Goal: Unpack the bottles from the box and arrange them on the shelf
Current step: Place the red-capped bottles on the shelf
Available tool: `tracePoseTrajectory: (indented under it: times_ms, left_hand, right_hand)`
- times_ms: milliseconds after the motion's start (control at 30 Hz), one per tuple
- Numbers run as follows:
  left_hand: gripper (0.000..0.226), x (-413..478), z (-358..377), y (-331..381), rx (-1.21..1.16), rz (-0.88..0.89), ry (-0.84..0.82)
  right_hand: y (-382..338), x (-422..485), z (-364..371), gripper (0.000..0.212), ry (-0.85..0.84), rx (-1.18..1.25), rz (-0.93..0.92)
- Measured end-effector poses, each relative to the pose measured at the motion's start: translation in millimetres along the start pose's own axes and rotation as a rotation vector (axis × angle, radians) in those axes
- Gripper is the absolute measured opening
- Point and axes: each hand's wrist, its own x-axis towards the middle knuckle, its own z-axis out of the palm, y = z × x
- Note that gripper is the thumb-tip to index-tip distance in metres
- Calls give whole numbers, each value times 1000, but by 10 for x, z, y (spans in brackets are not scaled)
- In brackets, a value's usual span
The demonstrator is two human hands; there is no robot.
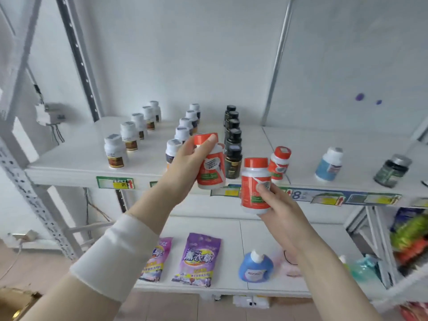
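The left hand [185, 158], wrist in a white sleeve, grips the tilted orange-capped bottle [210, 163] round its body, thumb lying over the cap, and holds it in the air just before the front of the upper shelf [69, 158], in front of the row of dark bottles [232, 135]. The right hand [280, 205] clasps the upright orange-capped bottle [254, 181] from below, thumb pressed on the label, lower than the shelf's front edge and just right of the first bottle; the two bottles are near but apart. A third orange-capped bottle [279, 163] stands on the shelf near the edge, just behind the right hand's bottle. To the left run two rows of white bottles, brown-labelled [115, 151] and dark-labelled [185, 128], reaching back toward the wall. Bare board lies behind the third bottle and to its right as far as the blue-labelled bottle [328, 164]; further right stands a dark green bottle [391, 170]. Price tags [115, 183] line the front edge. A corner of the cardboard box [14, 302] shows at bottom left.
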Motion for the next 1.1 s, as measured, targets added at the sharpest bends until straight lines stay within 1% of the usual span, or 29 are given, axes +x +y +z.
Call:
tracePoseTrajectory:
  times_ms: [100,133,167,200,267,300,333,367,433,500,533,600,633,700,767,867,1000,1100]
  left_hand:
    - [10,376,288,57,34,-1,-61]
    - [12,526,357,66,46,1,-81]
    - [16,684,420,69,63,3,-98]
    - [26,837,480,75,84,9,-113]
    - [56,1127,602,102,135,17,-142]
    - [68,1256,654,112,175,17,-165]
    - [72,1393,700,107,212,11,-188]
    - [68,1533,747,97,236,10,-208]
    - [47,1825,844,78,274,25,-238]
    - [33,2094,944,69,296,31,-256]
    - [31,2225,988,53,302,31,-256]
    - [36,2487,1078,7,339,43,-240]
    - [38,2613,1114,-15,367,46,-227]
    - [34,2860,1160,-86,402,45,-210]
    - [36,3076,1183,-191,433,40,-188]
    - [41,3331,1202,-357,595,30,-152]
    - [43,3660,1156,-504,757,-15,-165]
    - [44,3890,1128,-575,854,-54,-199]
  right_hand:
    - [-267,182,-258,80,43,-8,-35]
    - [-353,268,-335,80,65,-28,-47]
    - [-430,372,-420,85,81,-57,-69]
    - [-513,471,-485,94,100,-82,-88]
    - [-652,689,-623,104,140,-115,-124]
    - [-709,806,-703,103,154,-117,-139]
    - [-777,909,-759,100,161,-106,-150]
    - [-836,1014,-828,96,167,-93,-165]
    - [-946,1221,-960,93,183,-88,-185]
    - [-1026,1425,-1078,88,201,-107,-174]
    - [-1049,1526,-1141,77,213,-105,-162]
    - [-1069,1728,-1272,53,259,-109,-155]
    - [-1066,1830,-1334,50,288,-131,-155]
    - [-1030,2027,-1458,50,323,-197,-151]
    - [-964,2199,-1554,50,333,-254,-131]
    - [-868,2453,-1609,55,339,-329,-81]
    - [-722,2745,-1568,58,358,-375,-20]
    - [-635,2914,-1560,56,373,-392,-8]
